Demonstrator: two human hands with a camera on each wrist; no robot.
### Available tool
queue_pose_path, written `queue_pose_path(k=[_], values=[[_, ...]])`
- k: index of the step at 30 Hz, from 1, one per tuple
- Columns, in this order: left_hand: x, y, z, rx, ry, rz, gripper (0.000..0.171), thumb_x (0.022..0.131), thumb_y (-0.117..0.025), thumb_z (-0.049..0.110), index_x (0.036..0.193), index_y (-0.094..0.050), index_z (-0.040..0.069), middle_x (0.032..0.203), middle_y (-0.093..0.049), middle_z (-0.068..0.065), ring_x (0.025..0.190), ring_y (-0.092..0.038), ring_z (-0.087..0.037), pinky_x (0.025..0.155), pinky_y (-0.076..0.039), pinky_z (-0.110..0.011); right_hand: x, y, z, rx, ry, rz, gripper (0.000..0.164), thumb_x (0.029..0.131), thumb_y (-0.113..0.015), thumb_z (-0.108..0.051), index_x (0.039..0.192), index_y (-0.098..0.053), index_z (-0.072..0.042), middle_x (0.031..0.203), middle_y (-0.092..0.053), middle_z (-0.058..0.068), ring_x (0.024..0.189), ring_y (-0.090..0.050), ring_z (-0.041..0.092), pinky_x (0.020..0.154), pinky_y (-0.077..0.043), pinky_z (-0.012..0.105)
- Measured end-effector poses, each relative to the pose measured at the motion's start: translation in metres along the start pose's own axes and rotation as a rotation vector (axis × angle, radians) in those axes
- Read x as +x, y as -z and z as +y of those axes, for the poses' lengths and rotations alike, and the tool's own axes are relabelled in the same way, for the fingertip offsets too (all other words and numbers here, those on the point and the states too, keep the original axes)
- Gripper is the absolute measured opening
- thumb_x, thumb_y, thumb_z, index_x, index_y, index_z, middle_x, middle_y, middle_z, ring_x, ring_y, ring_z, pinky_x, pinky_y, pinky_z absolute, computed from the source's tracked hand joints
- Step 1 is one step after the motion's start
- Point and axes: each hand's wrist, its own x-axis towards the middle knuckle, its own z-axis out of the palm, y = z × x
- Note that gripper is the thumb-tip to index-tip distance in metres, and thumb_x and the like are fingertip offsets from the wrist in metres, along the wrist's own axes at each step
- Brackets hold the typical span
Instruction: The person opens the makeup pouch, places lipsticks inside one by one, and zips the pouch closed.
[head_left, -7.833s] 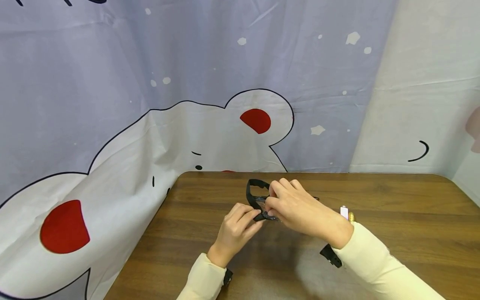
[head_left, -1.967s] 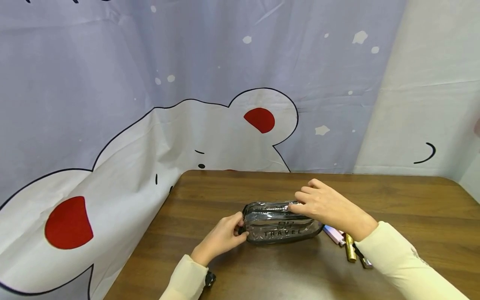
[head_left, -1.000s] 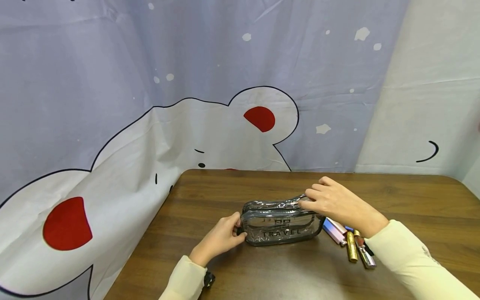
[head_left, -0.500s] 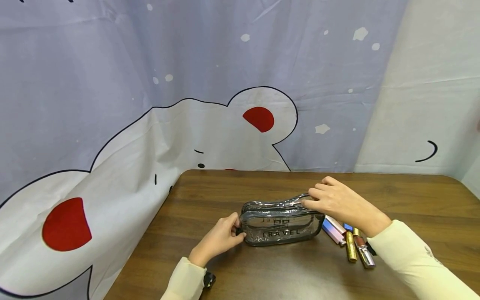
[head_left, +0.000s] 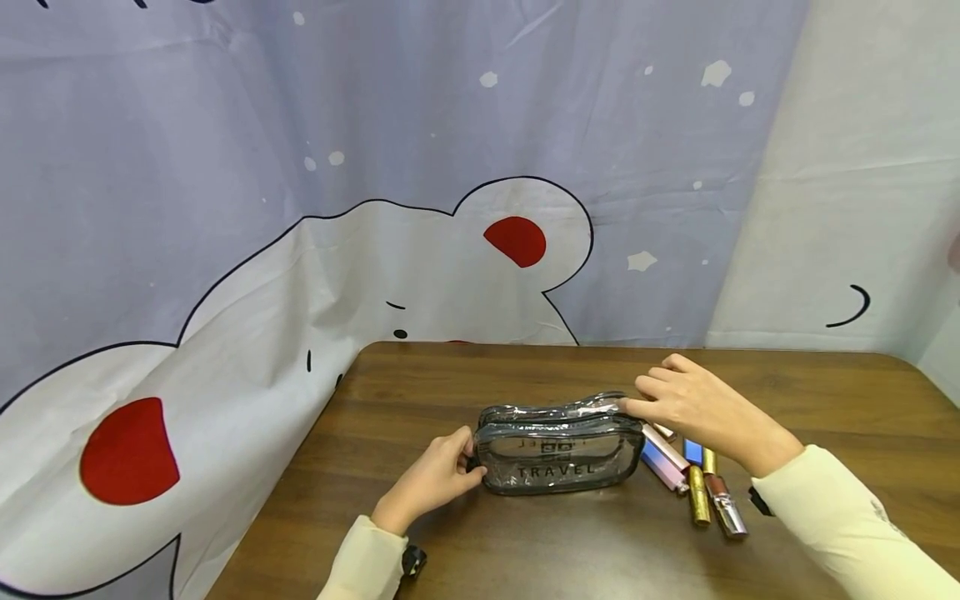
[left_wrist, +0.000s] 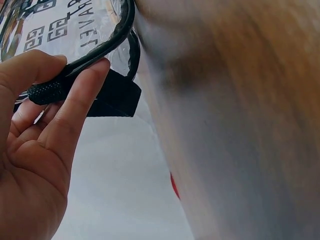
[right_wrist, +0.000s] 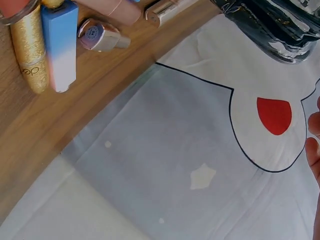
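A clear toiletry pouch with dark trim and "TRAVEL" printed on its front stands lengthwise on the table. My left hand pinches its left end; the left wrist view shows thumb and index finger gripping the dark piping, with a black strap beside them. At the right end of the pouch's top edge, my right hand has thumb and curled index finger on the zipper line, the other fingers loosely bent. Its pinch point is hidden in the head view. Only fingertips of that hand enter the right wrist view.
Right of the pouch lie several cosmetics: a blue-to-pink tube, a gold tube, a silver and red lipstick and a blue-topped piece. Behind the wooden table hangs a printed curtain.
Earlier I held the pouch end-on between both hands; now it stands lengthwise. Over the last two seconds my right hand slid right along its top edge, uncovering more cosmetics, while the left kept its grip.
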Motion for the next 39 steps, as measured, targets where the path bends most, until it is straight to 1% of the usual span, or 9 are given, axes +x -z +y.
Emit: queue_pose_path(k=[3, 4, 7, 11, 14, 21, 29, 34, 39], values=[[0.000, -0.001, 0.000, 0.002, -0.001, 0.002, 0.028, 0.077, -0.068, 0.010, 0.077, -0.040, 0.011, 0.065, -0.045, 0.004, 0.055, -0.041, -0.001, 0.046, -0.037, -0.016, -0.003, 0.001, 0.000, -0.008, -0.009, -0.004, 0.026, 0.084, -0.036, -0.011, 0.088, -0.060, -0.021, 0.070, -0.042, -0.006, 0.061, -0.042, 0.014, 0.066, -0.034, 0.033], [0.000, -0.001, -0.001, 0.000, 0.000, 0.003, 0.028, 0.077, -0.068, 0.010, 0.077, -0.040, 0.011, 0.064, -0.045, 0.004, 0.055, -0.041, -0.001, 0.046, -0.037, -0.016, -0.003, 0.001, 0.001, -0.007, -0.012, -0.004, 0.025, 0.081, -0.038, -0.011, 0.088, -0.060, -0.021, 0.070, -0.042, -0.006, 0.061, -0.042, 0.014, 0.066, -0.034, 0.032], [0.000, -0.001, -0.002, -0.014, 0.005, 0.004, 0.028, 0.077, -0.068, 0.010, 0.077, -0.040, 0.011, 0.063, -0.044, 0.005, 0.054, -0.040, 0.000, 0.045, -0.036, -0.016, -0.005, 0.002, 0.001, -0.011, -0.011, -0.007, 0.024, 0.082, -0.038, -0.013, 0.089, -0.060, -0.021, 0.070, -0.042, -0.006, 0.061, -0.043, 0.014, 0.066, -0.034, 0.032], [0.000, -0.001, -0.002, -0.020, 0.010, 0.004, 0.029, 0.077, -0.068, 0.010, 0.076, -0.039, 0.012, 0.062, -0.043, 0.005, 0.053, -0.039, 0.001, 0.044, -0.035, -0.015, -0.008, 0.003, 0.002, -0.023, -0.009, -0.007, 0.026, 0.089, -0.033, -0.012, 0.087, -0.058, -0.020, 0.070, -0.042, -0.006, 0.061, -0.042, 0.014, 0.067, -0.034, 0.033], [0.000, -0.001, -0.002, -0.014, 0.005, 0.003, 0.028, 0.077, -0.068, 0.010, 0.076, -0.039, 0.012, 0.063, -0.044, 0.005, 0.053, -0.039, 0.001, 0.045, -0.035, -0.015, -0.011, 0.003, 0.002, -0.030, -0.011, -0.002, 0.028, 0.091, -0.031, -0.013, 0.087, -0.058, -0.019, 0.069, -0.041, -0.006, 0.060, -0.040, 0.014, 0.067, -0.035, 0.033], [-0.001, -0.001, -0.002, -0.027, 0.013, 0.007, 0.028, 0.077, -0.068, 0.008, 0.076, -0.040, 0.010, 0.063, -0.045, 0.004, 0.053, -0.041, 0.000, 0.044, -0.037, -0.016, -0.018, 0.003, 0.004, -0.027, -0.022, 0.004, 0.022, 0.082, -0.039, -0.013, 0.089, -0.059, -0.020, 0.069, -0.041, -0.006, 0.061, -0.040, 0.013, 0.067, -0.035, 0.033], [-0.002, -0.002, -0.003, -0.023, 0.020, 0.004, 0.028, 0.076, -0.068, 0.009, 0.076, -0.041, 0.010, 0.062, -0.044, 0.005, 0.052, -0.040, 0.000, 0.044, -0.036, -0.016, -0.027, 0.001, 0.004, -0.031, -0.033, 0.008, 0.025, 0.084, -0.036, -0.012, 0.091, -0.060, -0.019, 0.071, -0.044, -0.005, 0.061, -0.042, 0.014, 0.067, -0.035, 0.034], [-0.002, -0.002, -0.001, -0.026, 0.027, -0.003, 0.027, 0.077, -0.068, 0.008, 0.077, -0.041, 0.010, 0.063, -0.046, 0.004, 0.053, -0.042, 0.000, 0.045, -0.037, -0.016, -0.033, -0.001, 0.003, -0.028, -0.036, 0.020, 0.029, 0.084, -0.036, -0.009, 0.092, -0.061, -0.019, 0.069, -0.043, -0.005, 0.060, -0.042, 0.014, 0.066, -0.035, 0.034], [-0.001, -0.001, 0.000, -0.030, 0.031, -0.009, 0.026, 0.077, -0.068, 0.009, 0.077, -0.042, 0.009, 0.063, -0.046, 0.003, 0.053, -0.041, 0.000, 0.044, -0.037, -0.016, -0.037, -0.003, 0.002, -0.029, -0.050, 0.028, 0.028, 0.082, -0.036, -0.008, 0.092, -0.061, -0.018, 0.069, -0.042, -0.006, 0.060, -0.042, 0.014, 0.067, -0.035, 0.034]])
